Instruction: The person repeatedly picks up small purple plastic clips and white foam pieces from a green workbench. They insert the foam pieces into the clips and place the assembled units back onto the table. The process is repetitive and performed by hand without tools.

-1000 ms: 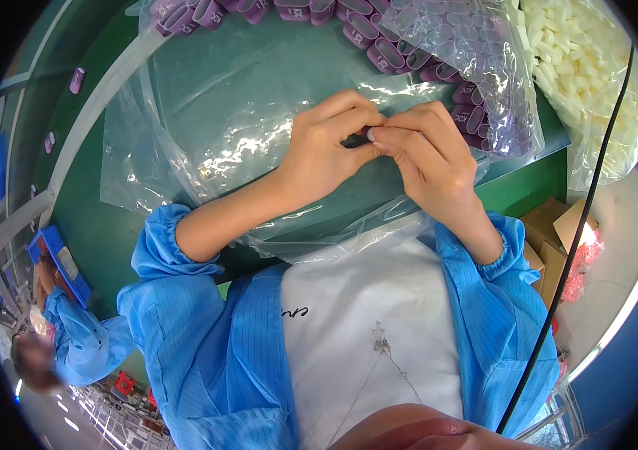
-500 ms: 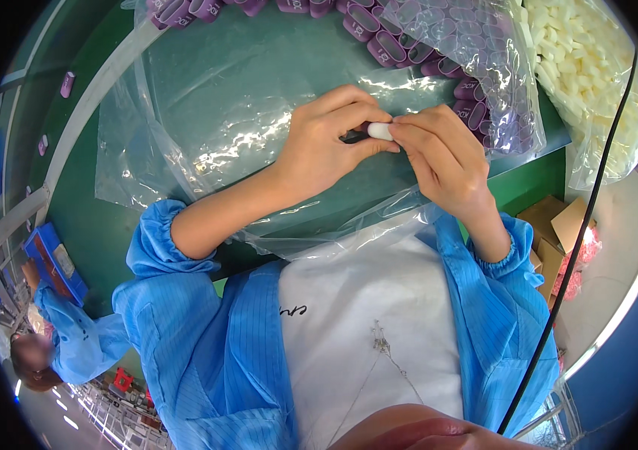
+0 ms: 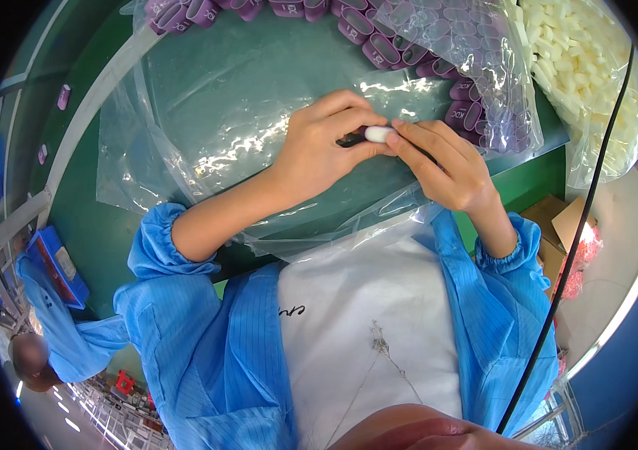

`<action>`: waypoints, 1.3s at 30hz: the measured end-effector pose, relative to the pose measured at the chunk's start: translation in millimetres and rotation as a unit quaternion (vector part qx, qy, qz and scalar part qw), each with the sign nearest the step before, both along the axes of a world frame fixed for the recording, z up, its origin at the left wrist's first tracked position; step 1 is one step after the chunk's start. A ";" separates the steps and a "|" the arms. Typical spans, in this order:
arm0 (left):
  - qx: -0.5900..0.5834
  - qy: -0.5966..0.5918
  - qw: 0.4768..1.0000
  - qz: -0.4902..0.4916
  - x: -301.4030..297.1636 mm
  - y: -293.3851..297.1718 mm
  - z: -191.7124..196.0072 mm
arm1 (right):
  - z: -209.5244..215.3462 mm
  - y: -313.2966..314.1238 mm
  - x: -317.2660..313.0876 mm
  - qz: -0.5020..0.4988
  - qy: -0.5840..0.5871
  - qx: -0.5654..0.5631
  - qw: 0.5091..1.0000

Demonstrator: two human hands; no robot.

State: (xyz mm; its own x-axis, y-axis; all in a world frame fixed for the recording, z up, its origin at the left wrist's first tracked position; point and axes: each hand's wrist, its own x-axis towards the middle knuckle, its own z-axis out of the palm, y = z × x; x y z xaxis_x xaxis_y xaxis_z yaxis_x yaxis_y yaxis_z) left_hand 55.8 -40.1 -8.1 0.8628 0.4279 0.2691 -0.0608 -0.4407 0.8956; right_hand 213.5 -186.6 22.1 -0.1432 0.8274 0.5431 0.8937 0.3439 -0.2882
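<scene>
Both of my hands meet over the plastic-covered table around a small white oval piece [image 3: 379,134]. My left hand [image 3: 320,142] is closed, its thumb and fingers pinching a dark purple piece, mostly hidden, at the left end of the white one. Thumb and fingertips of my right hand [image 3: 445,161] press on the right end of the white piece. Whether the white piece sits inside the purple one cannot be made out. Beyond my hands stand several purple oval hollow shells [image 3: 380,51], in a curved row along the far side and right.
Clear plastic sheeting [image 3: 221,97] covers the green table. At the right, a clear bag [image 3: 476,45] lies over purple shells, and another bag holds pale white pieces [image 3: 574,52]. A black cable [image 3: 592,191] hangs at right, near a cardboard box [image 3: 547,221]. A blue bin [image 3: 60,266] and a co-worker's sleeve [image 3: 71,322] are at left.
My right hand has dropped slightly, its fingers now angled flatter against the white piece. The white piece has shifted a little down and left. At left, the co-worker's arm has moved.
</scene>
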 end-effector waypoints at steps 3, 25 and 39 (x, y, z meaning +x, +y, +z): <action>0.008 0.031 0.999 -0.026 1.2 0.8 6.5 | 3.3 -3.7 2.7 -0.002 0.095 -0.008 0.995; 0.479 0.309 0.788 0.235 -151.2 408.7 -11.7 | 14.6 16.8 177.7 -0.582 -0.085 -0.206 0.782; 0.469 0.005 0.821 0.324 -12.3 134.8 34.5 | 37.8 -13.6 103.9 -0.299 0.382 -0.032 0.874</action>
